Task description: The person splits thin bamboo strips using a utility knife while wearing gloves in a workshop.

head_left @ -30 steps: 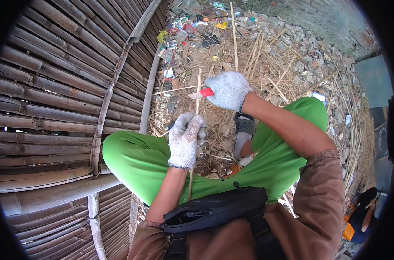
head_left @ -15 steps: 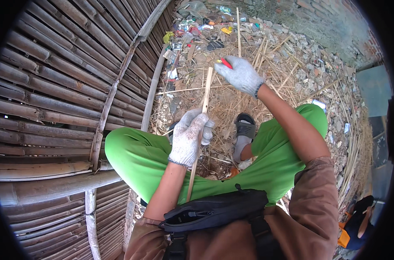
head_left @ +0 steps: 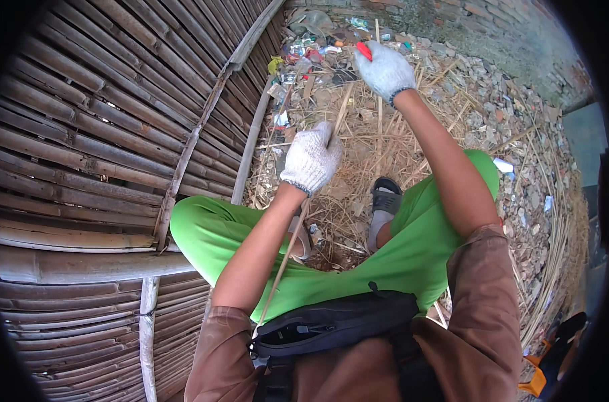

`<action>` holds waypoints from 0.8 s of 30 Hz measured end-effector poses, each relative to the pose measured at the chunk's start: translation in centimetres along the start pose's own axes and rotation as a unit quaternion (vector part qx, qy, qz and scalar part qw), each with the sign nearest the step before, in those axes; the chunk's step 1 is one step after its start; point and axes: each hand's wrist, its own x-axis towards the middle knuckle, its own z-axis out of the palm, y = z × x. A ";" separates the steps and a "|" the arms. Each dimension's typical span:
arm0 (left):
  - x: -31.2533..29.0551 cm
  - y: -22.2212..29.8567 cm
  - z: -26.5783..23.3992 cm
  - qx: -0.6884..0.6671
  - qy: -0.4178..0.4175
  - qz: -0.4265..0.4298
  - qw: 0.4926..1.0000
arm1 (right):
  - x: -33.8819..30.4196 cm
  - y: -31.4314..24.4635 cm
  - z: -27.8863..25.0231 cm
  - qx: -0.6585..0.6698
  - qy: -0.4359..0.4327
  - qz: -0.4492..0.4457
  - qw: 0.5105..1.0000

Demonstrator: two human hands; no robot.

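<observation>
My left hand [head_left: 311, 159], in a white knit glove, is wrapped round a thin split bamboo strip [head_left: 344, 108]. One end of the strip points away from me, and the rest runs back over my green trousers toward the black waist bag [head_left: 334, 326]. Farther out and to the right, my gloved right hand [head_left: 387, 72] is closed on a small red-handled tool [head_left: 364, 51]. Only the red part shows by the thumb; its kind I cannot make out. The right hand is apart from the strip.
A bamboo slat wall [head_left: 110, 134] stands close on my left. Straw, bamboo shavings and rubble [head_left: 478, 100] cover the ground, with coloured litter [head_left: 311, 53] at the far end. A brick wall [head_left: 505, 33] rises beyond. An orange and black thing [head_left: 537, 378] lies at lower right.
My right hand has moved farther out with the red-handled tool. The left hand has also gone forward, still gripping the bamboo strip, which now slants more.
</observation>
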 end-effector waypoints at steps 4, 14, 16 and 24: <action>2.9 -3.1 3.1 0.058 -0.042 -0.043 0.996 | -2.7 -0.2 0.2 0.090 -0.057 -0.097 0.990; 5.8 -14.1 9.9 -0.046 -0.082 -0.084 0.992 | -15.9 -8.3 4.3 0.346 -0.201 -0.305 0.864; 6.3 -15.3 9.7 -0.154 -0.051 -0.085 0.983 | -14.6 -8.3 2.2 0.328 -0.228 -0.301 0.866; 4.0 -14.2 8.8 -0.585 0.008 -0.069 0.808 | -10.4 -4.6 3.3 0.640 -0.510 -0.089 0.568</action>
